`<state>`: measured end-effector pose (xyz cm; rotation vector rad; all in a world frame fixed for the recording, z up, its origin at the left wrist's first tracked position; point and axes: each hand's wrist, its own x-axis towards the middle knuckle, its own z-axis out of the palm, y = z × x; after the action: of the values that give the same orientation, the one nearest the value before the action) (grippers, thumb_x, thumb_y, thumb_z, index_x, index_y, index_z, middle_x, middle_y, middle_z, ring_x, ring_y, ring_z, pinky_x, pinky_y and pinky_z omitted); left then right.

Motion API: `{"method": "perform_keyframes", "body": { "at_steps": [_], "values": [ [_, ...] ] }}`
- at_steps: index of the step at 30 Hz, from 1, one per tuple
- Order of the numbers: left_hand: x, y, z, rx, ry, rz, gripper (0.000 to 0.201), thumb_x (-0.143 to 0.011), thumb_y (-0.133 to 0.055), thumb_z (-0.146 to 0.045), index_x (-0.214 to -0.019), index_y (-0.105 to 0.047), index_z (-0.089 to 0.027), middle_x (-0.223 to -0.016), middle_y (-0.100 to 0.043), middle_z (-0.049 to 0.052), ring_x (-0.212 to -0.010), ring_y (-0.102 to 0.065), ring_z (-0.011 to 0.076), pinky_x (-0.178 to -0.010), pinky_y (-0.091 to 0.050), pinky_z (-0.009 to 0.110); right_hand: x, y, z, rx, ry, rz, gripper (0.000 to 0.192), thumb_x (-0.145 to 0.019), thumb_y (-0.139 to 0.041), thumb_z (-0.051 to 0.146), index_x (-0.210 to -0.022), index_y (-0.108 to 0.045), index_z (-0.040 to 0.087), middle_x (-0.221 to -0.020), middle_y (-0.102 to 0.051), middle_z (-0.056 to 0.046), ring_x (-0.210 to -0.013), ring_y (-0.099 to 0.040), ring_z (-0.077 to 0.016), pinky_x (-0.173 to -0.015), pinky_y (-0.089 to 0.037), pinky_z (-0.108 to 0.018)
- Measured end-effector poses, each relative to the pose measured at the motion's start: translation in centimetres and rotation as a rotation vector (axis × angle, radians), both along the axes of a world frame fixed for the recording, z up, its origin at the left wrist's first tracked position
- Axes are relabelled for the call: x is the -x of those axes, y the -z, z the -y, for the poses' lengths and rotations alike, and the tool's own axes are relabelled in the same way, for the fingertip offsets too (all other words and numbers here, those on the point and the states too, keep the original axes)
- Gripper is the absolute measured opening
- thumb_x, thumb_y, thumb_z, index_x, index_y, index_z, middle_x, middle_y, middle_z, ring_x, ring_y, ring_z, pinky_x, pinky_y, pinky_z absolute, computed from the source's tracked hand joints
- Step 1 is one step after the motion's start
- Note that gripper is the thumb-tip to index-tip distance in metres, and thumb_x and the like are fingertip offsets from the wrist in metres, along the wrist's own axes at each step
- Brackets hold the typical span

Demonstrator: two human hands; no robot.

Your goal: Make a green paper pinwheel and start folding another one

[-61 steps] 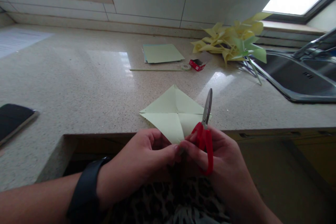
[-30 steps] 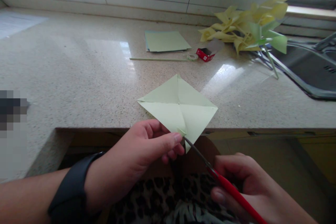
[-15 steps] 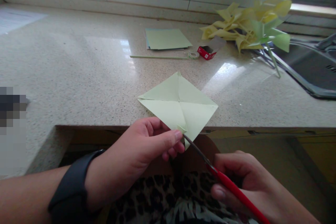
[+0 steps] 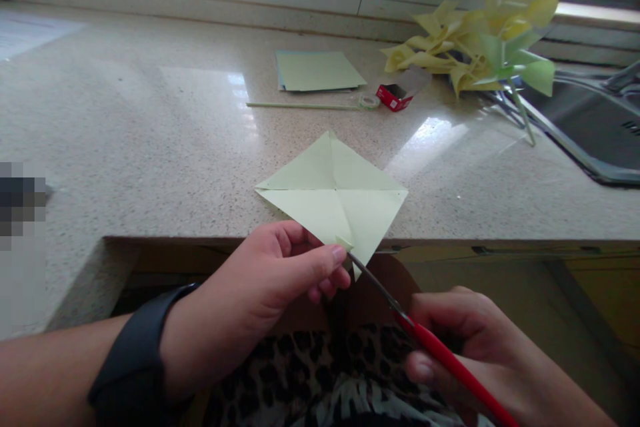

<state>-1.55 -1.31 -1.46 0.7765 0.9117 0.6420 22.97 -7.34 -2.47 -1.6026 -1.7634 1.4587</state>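
Note:
A pale green square of paper (image 4: pixel 333 180) with diagonal creases and slits at its corners is held by its near edge over the counter's front. My left hand (image 4: pixel 285 267) pinches it there, thumb on top. In my right hand (image 4: pixel 470 340) is a pair of red-handled scissors (image 4: pixel 440 353). The scissors' blades meet the paper's near corner, right beside my left thumb. That corner is split, with a small flap curling up by the thumb and another point hanging below the blades.
Behind the paper lie a stack of coloured paper (image 4: pixel 320 71), a thin green stick (image 4: pixel 300 105), a tape roll (image 4: pixel 369 101) and a small red box (image 4: pixel 395 97). Yellow and green paper pinwheels (image 4: pixel 470 47) rest by the metal sink (image 4: pixel 590 127). The counter's front edge (image 4: pixel 200 240) runs beneath the paper.
The paper has shifted slightly left and its far corner has tipped a little. Both hands keep nearly the same place, with the scissors still at the near corner.

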Motion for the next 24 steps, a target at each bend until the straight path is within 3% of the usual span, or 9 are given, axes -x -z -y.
{"method": "perform_keyframes", "body": {
  "at_steps": [4, 13, 24],
  "values": [
    [-0.01, -0.10, 0.09, -0.002, -0.014, 0.012, 0.019, -0.087, -0.075, -0.032, -0.077, -0.073, -0.016, -0.073, -0.071, -0.002, -0.062, -0.057, 0.0045, -0.058, -0.044, 0.015, -0.07, 0.04, 0.16, 0.111, -0.017, -0.039, 0.042, -0.081, -0.069, 0.057, -0.062, -0.056, 0.021, -0.060, -0.047, 0.003, -0.056, -0.043, -0.0123, -0.048, -0.031, -0.024],
    [-0.05, -0.06, 0.04, -0.001, 0.004, 0.023, 0.018, -0.088, -0.075, -0.031, -0.077, -0.073, -0.016, -0.073, -0.071, -0.002, -0.062, -0.056, 0.0042, -0.059, -0.044, 0.015, 0.08, -0.03, -0.02, 0.026, -0.027, -0.011, 0.050, -0.077, -0.069, 0.067, -0.064, -0.060, 0.019, -0.067, -0.057, -0.002, -0.062, -0.054, -0.0161, -0.053, -0.043, -0.024],
    [0.06, 0.18, 0.04, -0.023, 0.012, 0.022, 0.018, -0.089, -0.073, -0.030, -0.077, -0.072, -0.016, -0.072, -0.070, -0.002, -0.061, -0.056, 0.0041, -0.057, -0.042, 0.015, 0.25, 0.13, 0.00, 0.010, 0.049, -0.049, 0.046, -0.072, -0.077, 0.061, -0.059, -0.057, 0.021, -0.061, -0.054, 0.000, -0.058, -0.049, -0.0143, -0.049, -0.041, -0.023]
  ]
}}
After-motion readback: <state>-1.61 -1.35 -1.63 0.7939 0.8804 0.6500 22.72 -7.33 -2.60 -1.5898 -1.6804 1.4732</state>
